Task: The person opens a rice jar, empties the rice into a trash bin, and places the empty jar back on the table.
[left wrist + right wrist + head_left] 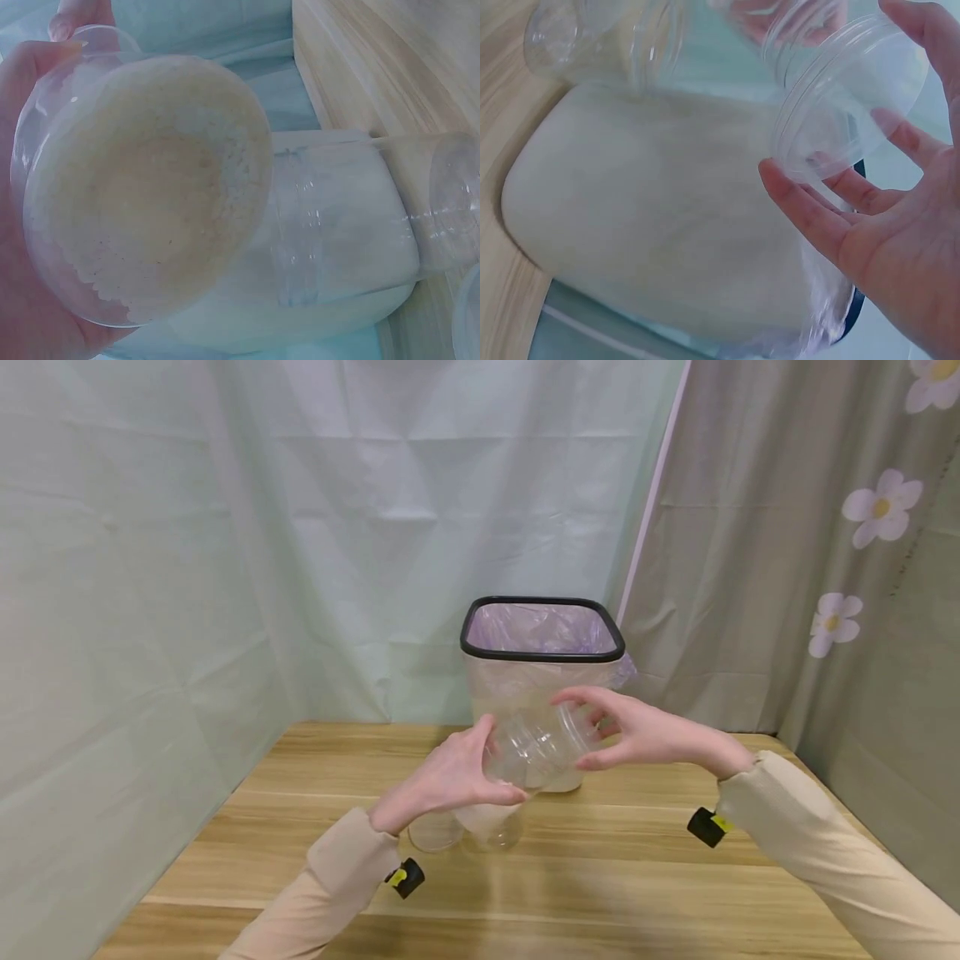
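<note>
My left hand (453, 772) grips a clear plastic jar (150, 187), tilted in the air in front of the bin. Something pale and grainy shows through its base in the left wrist view; whether it lies inside, I cannot tell. My right hand (648, 731) holds a clear round lid (889, 82) by its rim, thumb and fingers spread around it. The lid faces the jar's threaded mouth, close to it; whether they touch is unclear. Below the left hand, another clear jar (337, 225) stands upright on the table, with a clear round piece (435, 832) beside it.
A pale waste bin with a black rim (543, 657) and a purple liner (540, 622) stands behind the hands on the wooden table (637, 893). Pale curtains (420, 527) hang behind and to the left. A flowered curtain (750, 527) hangs at the right.
</note>
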`<state>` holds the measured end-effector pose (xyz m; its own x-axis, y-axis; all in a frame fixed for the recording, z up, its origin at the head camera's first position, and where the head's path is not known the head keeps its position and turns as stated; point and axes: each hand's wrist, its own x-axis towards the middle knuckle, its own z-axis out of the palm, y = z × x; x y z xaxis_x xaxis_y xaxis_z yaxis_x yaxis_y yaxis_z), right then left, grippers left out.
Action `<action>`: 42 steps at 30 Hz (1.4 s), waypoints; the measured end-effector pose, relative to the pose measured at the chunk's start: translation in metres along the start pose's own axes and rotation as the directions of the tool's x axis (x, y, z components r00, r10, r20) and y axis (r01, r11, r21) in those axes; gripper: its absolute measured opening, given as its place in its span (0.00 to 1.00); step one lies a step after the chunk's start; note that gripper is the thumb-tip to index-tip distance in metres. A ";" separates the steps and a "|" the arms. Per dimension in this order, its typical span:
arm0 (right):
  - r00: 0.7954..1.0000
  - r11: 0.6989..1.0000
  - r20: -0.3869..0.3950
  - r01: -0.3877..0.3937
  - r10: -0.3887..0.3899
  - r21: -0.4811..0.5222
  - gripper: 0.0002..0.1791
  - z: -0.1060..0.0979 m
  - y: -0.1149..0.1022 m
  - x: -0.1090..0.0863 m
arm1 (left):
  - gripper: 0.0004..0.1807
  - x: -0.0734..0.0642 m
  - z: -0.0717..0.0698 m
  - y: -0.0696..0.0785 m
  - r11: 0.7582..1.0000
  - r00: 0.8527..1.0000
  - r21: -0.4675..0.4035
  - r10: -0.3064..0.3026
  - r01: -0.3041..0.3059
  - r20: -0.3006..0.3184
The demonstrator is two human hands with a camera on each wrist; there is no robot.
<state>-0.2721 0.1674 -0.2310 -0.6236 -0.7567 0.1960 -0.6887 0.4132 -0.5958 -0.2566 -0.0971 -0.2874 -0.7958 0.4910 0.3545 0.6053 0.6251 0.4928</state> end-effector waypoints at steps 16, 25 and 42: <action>0.996 0.995 -0.027 -0.089 0.088 -0.038 0.38 -0.001 0.036 -0.033 | 0.33 -0.002 -0.004 -0.004 0.999 0.994 -0.031 -0.027 0.024 -0.106; 0.982 0.980 -0.037 -0.186 0.183 -0.070 0.39 0.002 0.052 -0.046 | 0.33 -0.002 -0.006 -0.003 0.998 0.994 -0.056 -0.027 0.021 -0.102; 0.974 0.968 -0.062 -0.224 0.218 -0.111 0.38 0.008 0.086 -0.066 | 0.32 -0.003 -0.006 -0.005 0.999 0.994 -0.041 -0.016 0.011 -0.111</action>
<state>-0.2871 0.2490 -0.3008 -0.7808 -0.6152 0.1093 -0.5680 0.6259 -0.5344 -0.2577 -0.1057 -0.2858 -0.8026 0.4110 0.4323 0.5949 0.6051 0.5291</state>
